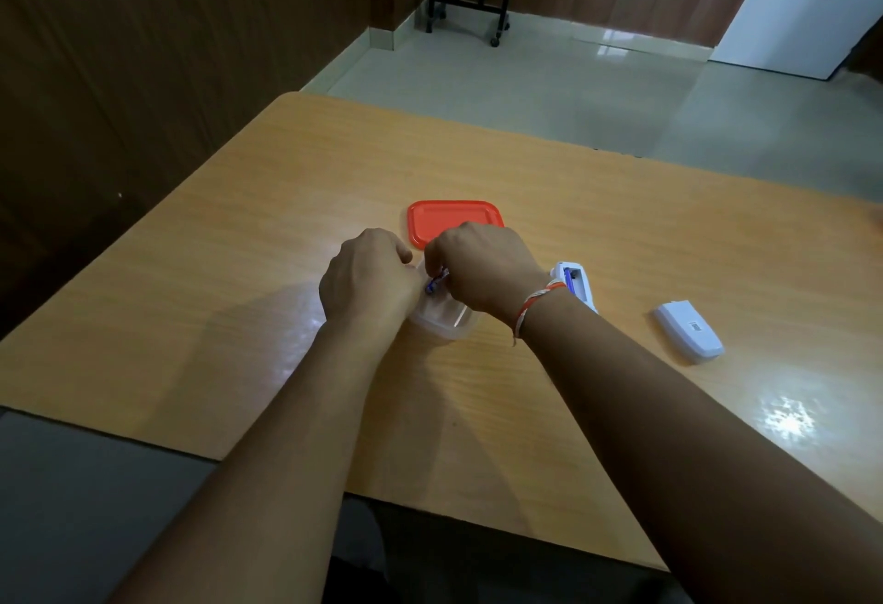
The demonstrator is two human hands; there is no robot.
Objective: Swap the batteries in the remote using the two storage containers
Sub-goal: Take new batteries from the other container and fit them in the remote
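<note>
Both hands meet over a clear plastic container (446,319) on the wooden table (239,269). On the near-left side, the left hand (365,281) is curled closed against the container's rim, seemingly steadying it, though its fingers are hidden from view. Opposite it, the right hand (482,264) has its fingertips pinched on a small blue battery (436,282), held just above the container's opening, between the two hands. A red-and-white thread band (530,305) circles the right wrist.

Just beyond the hands lies an orange lid (454,219), flat on the table, partly covered by the right knuckles. Just right of the right wrist rests the white remote (576,283), back up, its battery bay open with a blue cell showing inside. Farther right, well apart from the hands, lies the remote's white back cover (688,331).
</note>
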